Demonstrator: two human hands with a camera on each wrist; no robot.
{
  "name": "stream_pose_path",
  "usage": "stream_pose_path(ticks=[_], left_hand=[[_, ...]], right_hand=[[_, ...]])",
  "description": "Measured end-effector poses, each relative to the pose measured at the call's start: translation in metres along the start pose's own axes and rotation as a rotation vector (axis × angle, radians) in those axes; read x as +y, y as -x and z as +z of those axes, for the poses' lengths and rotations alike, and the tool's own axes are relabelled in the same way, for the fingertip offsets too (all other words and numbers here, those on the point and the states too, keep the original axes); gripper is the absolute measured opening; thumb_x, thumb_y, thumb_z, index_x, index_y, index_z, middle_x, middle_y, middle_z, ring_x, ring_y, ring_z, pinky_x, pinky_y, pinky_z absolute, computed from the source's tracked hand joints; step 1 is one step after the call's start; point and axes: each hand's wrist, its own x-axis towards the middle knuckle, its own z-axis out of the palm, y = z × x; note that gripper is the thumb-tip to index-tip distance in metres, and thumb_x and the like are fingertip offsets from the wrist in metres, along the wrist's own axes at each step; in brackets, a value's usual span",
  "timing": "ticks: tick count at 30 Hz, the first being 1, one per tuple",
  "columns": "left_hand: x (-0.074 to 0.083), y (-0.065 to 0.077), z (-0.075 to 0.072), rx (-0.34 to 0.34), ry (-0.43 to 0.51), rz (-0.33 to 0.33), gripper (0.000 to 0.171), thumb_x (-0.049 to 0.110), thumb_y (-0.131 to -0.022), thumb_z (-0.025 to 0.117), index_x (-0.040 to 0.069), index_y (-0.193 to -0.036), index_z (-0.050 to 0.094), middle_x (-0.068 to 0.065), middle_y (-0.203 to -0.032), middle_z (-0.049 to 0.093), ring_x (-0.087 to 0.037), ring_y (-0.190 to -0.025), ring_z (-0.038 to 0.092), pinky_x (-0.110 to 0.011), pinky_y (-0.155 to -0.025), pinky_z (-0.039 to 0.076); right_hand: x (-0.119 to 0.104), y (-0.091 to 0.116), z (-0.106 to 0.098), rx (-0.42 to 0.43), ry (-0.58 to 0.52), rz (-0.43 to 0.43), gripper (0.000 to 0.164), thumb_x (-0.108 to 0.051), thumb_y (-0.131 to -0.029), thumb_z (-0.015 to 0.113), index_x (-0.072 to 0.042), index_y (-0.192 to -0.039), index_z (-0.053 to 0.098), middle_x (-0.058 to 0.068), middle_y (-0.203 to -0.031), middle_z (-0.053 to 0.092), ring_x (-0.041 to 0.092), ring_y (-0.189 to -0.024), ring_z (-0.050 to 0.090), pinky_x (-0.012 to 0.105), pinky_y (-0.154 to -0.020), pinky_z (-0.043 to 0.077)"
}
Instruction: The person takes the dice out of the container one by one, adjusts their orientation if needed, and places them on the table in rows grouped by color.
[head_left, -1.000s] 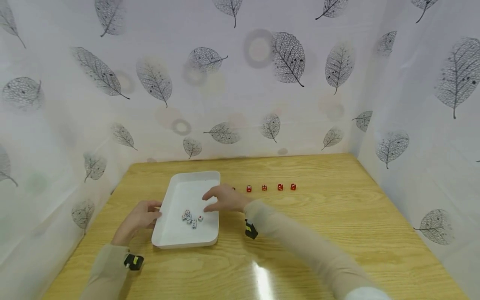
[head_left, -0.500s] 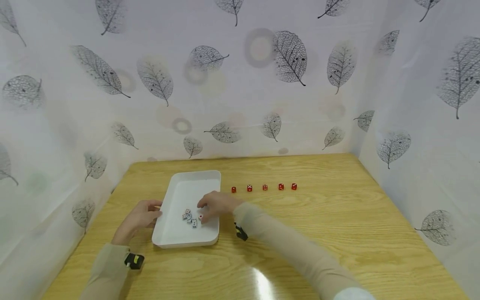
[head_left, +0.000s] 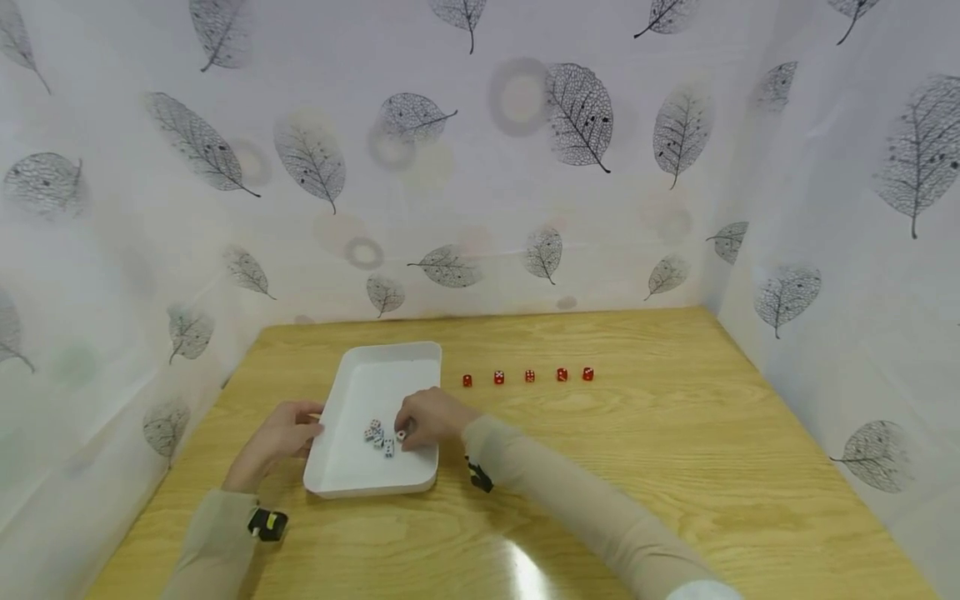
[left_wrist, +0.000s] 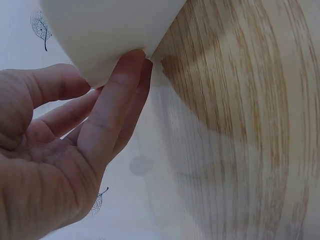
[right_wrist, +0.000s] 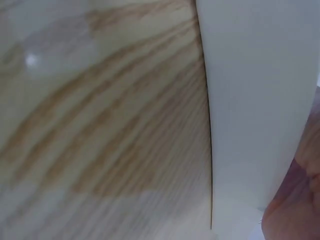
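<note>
A shallow white tray (head_left: 352,467) sits on the wooden table. My left hand (head_left: 283,433) holds its left side; in the left wrist view the thumb is at the rim and the fingers (left_wrist: 112,100) press against the tray's wall (left_wrist: 115,30) from below. Inside the tray, my right hand (head_left: 429,417) pinches a white die (head_left: 401,435) between thumb and forefinger. Just left of it, several white dice (head_left: 377,435) lie in a loose cluster. The right wrist view has only part of the right hand (right_wrist: 295,200) beyond the tray's side (right_wrist: 250,110); the die is hidden there.
Several red dice stand in a spaced row right of the tray, from the leftmost red die (head_left: 467,381) to the rightmost red die (head_left: 588,374). A leaf-patterned curtain (head_left: 480,183) encloses the table (head_left: 637,450) at the back and sides.
My right hand has moved left and down into the tray, and its thumb and forefinger have closed on the white die. The left hand and tray have stayed in place.
</note>
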Motion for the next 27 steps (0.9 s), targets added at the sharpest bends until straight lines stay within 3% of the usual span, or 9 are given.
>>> stream_pose_path(ticks=[4,12,20,27], left_hand=[[0.002,0.000,0.000,0.003,-0.002,0.002,0.044,0.001,-0.097,0.050,-0.012,-0.139,0.043,-0.029,-0.116,0.058,-0.022,-0.088,0.065,-0.038,-0.071,0.060],[-0.001,-0.002,0.001,0.012,-0.008,-0.012,0.044,0.001,-0.097,0.050,-0.012,-0.139,0.043,-0.028,-0.114,0.058,-0.023,-0.087,0.066,-0.038,-0.071,0.060],[-0.003,0.001,0.001,0.022,0.013,-0.014,0.044,0.001,-0.097,0.050,-0.011,-0.139,0.044,-0.027,-0.113,0.058,-0.022,-0.087,0.065,-0.037,-0.071,0.060],[-0.001,0.000,0.003,0.030,0.013,-0.014,0.043,0.001,-0.097,0.049,-0.010,-0.138,0.045,-0.026,-0.113,0.058,-0.021,-0.087,0.065,-0.036,-0.071,0.060]], right_hand=[[-0.001,0.001,-0.002,0.009,0.009,0.009,0.025,-0.032,-0.079,0.082,-0.026,-0.103,0.077,-0.015,-0.100,0.070,0.001,-0.090,0.058,0.025,-0.094,0.043],[0.001,0.000,0.000,0.022,-0.030,-0.015,0.020,-0.034,-0.083,0.078,-0.022,-0.098,0.077,-0.015,-0.088,0.070,-0.001,-0.078,0.056,0.015,-0.076,0.044],[0.001,0.008,-0.009,0.115,-0.225,-0.054,0.021,-0.025,-0.088,0.074,-0.014,-0.105,0.075,-0.007,-0.094,0.073,-0.002,-0.082,0.060,0.011,-0.074,0.048],[0.011,0.025,-0.020,0.257,-0.429,0.002,0.023,-0.022,-0.090,0.071,-0.007,-0.109,0.072,-0.004,-0.094,0.070,0.002,-0.084,0.060,0.015,-0.073,0.050]])
